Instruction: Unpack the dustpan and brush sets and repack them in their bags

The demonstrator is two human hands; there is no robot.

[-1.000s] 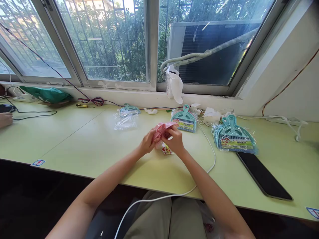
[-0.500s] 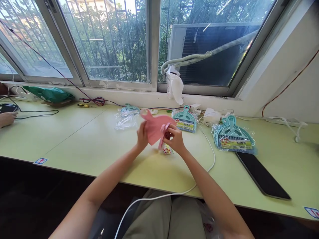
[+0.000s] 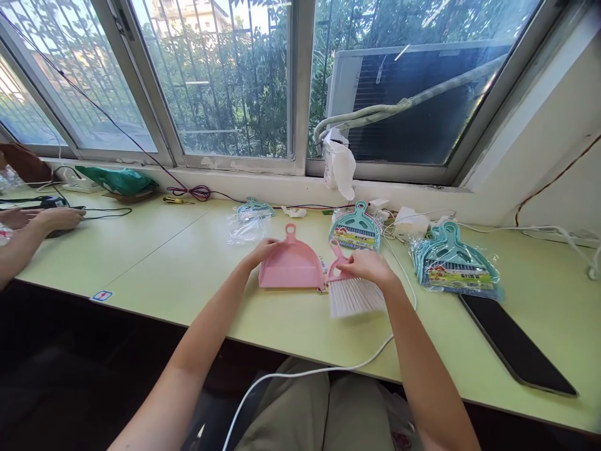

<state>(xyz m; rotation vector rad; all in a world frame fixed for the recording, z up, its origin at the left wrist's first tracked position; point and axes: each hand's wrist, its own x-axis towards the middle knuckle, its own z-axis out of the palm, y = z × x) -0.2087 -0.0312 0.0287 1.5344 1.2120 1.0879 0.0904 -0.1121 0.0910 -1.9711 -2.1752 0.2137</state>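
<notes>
My left hand pinches the left side of a pink dustpan, its ringed handle pointing to the window and its wide mouth towards me. The dustpan is low over the table or on it; I cannot tell which. To its right, my right hand is closed on a small pink hand brush with white bristles pointing towards me. The bristles are slightly blurred. Between dustpan and brush, a printed card shows in part.
Bagged teal dustpan-and-brush sets lie at the right, beside a black phone. Another teal set and clear plastic wrapping lie farther back. A white cable crosses the table edge. A co-worker's hands are at far left.
The dustpan has gone from tilted up in my hands to level and lower. The brush has moved right, with its bristles now showing. My view has shifted left, bringing in more of the co-worker's hands.
</notes>
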